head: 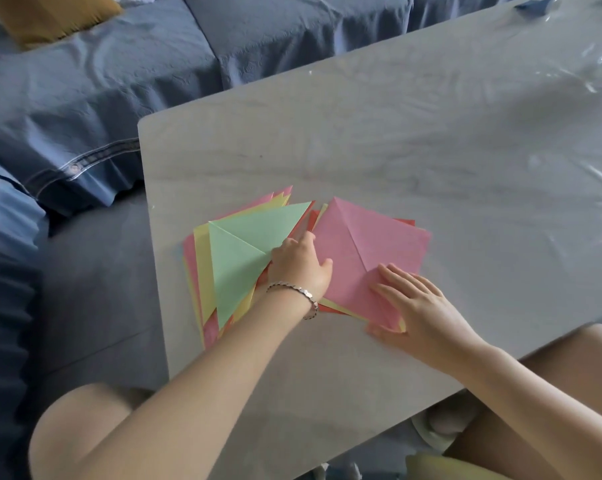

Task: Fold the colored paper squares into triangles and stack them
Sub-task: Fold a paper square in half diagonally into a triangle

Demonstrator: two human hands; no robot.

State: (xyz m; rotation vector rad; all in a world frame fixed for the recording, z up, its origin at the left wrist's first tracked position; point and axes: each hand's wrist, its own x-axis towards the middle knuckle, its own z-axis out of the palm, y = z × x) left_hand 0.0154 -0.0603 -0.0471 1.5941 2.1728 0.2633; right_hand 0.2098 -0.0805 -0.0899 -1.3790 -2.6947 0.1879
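On the table (362, 133), several sheets are already folded and lie in a loose stack at the left, with a green triangle (244, 244) on top. The pink sheet (379, 237) on the pile of squares (329, 309) beside it shows a crease but is not yet a triangle, so more sheets are left under it. The right hand (421, 306) presses its near corner with spread, straight fingers. The left hand (298, 265) is curled between the two piles, and I cannot tell if it pinches anything.
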